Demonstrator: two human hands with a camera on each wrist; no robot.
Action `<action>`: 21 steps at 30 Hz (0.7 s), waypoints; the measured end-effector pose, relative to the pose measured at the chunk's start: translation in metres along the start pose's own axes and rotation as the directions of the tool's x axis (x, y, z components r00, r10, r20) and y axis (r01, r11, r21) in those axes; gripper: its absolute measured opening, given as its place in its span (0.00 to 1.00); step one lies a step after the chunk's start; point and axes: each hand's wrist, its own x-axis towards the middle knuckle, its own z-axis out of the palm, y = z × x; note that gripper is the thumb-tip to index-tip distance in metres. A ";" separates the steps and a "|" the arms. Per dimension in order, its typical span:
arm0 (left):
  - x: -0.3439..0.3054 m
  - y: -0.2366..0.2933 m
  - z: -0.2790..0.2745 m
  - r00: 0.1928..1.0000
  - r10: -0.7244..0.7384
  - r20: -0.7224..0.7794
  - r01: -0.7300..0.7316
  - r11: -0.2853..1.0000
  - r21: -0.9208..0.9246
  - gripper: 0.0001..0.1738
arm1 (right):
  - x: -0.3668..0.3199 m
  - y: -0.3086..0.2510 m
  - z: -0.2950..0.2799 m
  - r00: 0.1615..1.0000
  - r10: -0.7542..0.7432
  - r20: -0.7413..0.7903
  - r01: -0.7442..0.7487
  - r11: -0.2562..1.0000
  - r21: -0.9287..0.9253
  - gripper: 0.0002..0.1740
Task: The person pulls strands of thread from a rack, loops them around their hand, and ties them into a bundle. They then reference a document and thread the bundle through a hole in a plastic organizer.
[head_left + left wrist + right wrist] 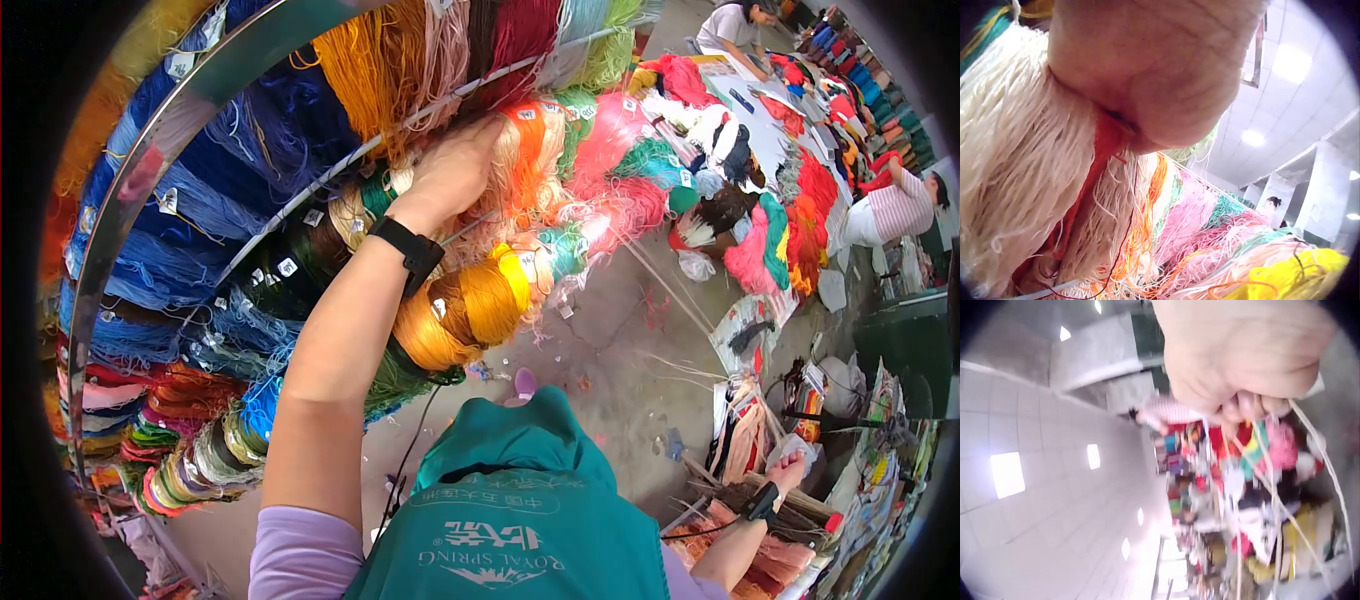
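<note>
In the head view my left hand reaches into the hanging skeins at the rack, beside a cream yarn skein and an orange skein. Its fingers are hidden, so I cannot tell whether they grip. In the left wrist view the palm lies against a cream skein, with red yarn just under it. Far out at the lower right, my right hand is curled. The right wrist view has its fingers closed round several pale yarn strands, which trail away from the fist.
A curved metal rim and thin rods carry rows of coloured skeins on my left. A table heaped with yarn stands ahead, with two people near it. Bundles and cloth crowd a shelf on the right. A black cable hangs beside me.
</note>
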 end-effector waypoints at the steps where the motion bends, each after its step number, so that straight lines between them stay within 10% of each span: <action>1: 0.000 0.000 0.001 1.000 0.009 -0.020 -0.009 1.000 0.016 0.27 | 0.005 0.003 -0.013 0.998 -0.008 -0.069 0.006 0.999 -0.037 0.07; 2: 0.000 -0.001 0.003 0.999 0.022 -0.037 -0.020 0.999 0.033 0.28 | -0.056 -0.007 0.049 0.993 0.094 -0.067 -0.101 0.989 -0.111 0.06; 4: 0.001 -0.005 0.007 0.998 0.037 -0.040 -0.037 0.999 0.011 0.28 | -0.125 0.001 0.131 0.870 0.211 0.446 -0.151 0.974 -0.166 0.08; 6: 0.001 -0.008 0.008 0.998 0.049 -0.044 -0.049 0.999 0.004 0.29 | -0.210 0.002 0.225 0.735 0.325 0.595 -0.036 0.895 -0.444 0.06; 13: -0.002 -0.006 0.000 1.000 0.026 0.008 -0.026 0.999 -0.024 0.28 | -0.350 0.000 0.426 0.151 0.471 0.869 0.010 0.879 -0.478 0.06; 15: -0.002 -0.006 0.001 1.000 0.026 0.007 -0.025 0.999 -0.023 0.28 | -0.357 0.010 0.466 -0.017 0.585 0.811 -0.468 0.712 -0.524 0.08; 18: -0.001 -0.008 0.003 0.999 0.040 -0.021 -0.040 0.999 -0.014 0.28 | -0.390 0.022 0.511 -0.034 0.475 0.879 -0.657 0.652 -0.378 0.12; 21: -0.002 -0.009 0.007 0.999 0.030 -0.046 -0.030 1.000 -0.001 0.29 | -0.393 0.071 0.551 0.096 0.316 0.944 -0.429 0.869 -0.247 0.17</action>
